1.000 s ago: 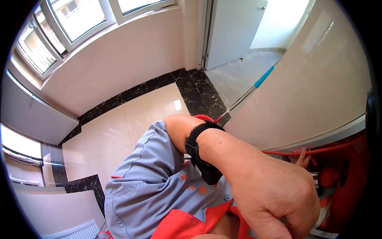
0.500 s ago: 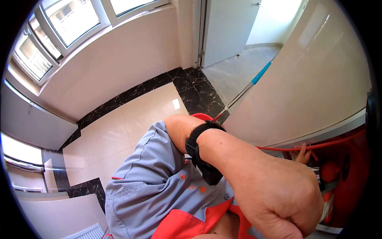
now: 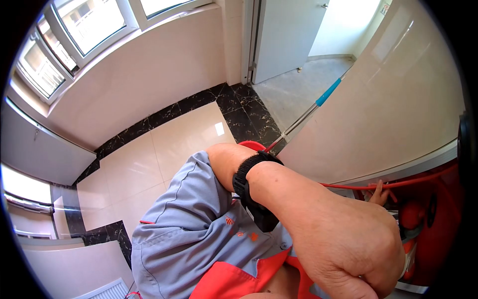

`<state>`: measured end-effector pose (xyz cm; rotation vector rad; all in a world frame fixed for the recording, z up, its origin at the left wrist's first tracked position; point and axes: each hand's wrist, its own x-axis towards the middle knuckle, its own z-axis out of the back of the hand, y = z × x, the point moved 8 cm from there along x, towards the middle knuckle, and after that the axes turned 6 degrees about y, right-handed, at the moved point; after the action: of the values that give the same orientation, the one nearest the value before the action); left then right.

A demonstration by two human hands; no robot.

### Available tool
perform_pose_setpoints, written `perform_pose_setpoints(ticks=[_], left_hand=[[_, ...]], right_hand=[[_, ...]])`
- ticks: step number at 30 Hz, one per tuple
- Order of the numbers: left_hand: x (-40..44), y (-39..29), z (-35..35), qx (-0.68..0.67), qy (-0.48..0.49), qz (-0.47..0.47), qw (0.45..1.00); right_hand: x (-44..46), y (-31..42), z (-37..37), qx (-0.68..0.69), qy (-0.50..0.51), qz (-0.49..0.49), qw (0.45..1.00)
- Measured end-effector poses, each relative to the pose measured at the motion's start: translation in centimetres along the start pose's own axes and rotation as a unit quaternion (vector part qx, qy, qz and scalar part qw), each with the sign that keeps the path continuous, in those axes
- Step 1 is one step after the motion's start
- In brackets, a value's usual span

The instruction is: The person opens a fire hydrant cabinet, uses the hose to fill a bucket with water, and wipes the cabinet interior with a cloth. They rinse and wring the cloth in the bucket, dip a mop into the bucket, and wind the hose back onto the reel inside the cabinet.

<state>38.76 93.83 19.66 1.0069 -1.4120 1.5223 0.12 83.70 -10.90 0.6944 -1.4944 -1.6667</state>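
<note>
My left hand (image 3: 348, 249) is large at the lower right, its fingers curled down. Whatever they hold is hidden beneath the hand. A black watch-like band (image 3: 249, 184) circles that wrist. Beyond it, the fingers of my right hand (image 3: 378, 193) bend over a thin red strip (image 3: 418, 183) along the edge of a red cabinet (image 3: 438, 224). Most of that hand is hidden. Inside the cabinet, a round red part (image 3: 412, 214) and pale, partly covered items lie beside my left hand.
A pole with a blue grip (image 3: 328, 93) leans by the glossy cream panel (image 3: 378, 109), its lower end near a red rim (image 3: 252, 145). A grey door (image 3: 286, 40) stands ajar. Windows (image 3: 89, 25) are at the upper left, above cream floor tiles (image 3: 129, 169) with black borders.
The view has shifted slightly, moving the pole, door and windows a little left. My left hand has moved slightly right and remains curled. My right fingers stay at the red strip.
</note>
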Motion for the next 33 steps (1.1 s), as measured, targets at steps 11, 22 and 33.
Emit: perform_pose_setpoints(ticks=[11, 22, 33], left_hand=[[-0.2, 0.7, -0.8, 0.046, 0.037, 0.010, 0.998], [-7.0, 4.8, 3.8, 0.212, 0.119, 0.235, 0.941], [-41.5, 2.9, 17.6, 0.242, -0.525, 0.458, 0.675]], right_hand=[[0.5, 0.3, 0.1, 0.000, 0.002, 0.005, 1.000], [-0.2, 0.1, 0.7, 0.006, -0.004, 0.004, 1.000], [0.2, -0.2, 0.8, 0.001, 0.004, 0.010, 1.000]])
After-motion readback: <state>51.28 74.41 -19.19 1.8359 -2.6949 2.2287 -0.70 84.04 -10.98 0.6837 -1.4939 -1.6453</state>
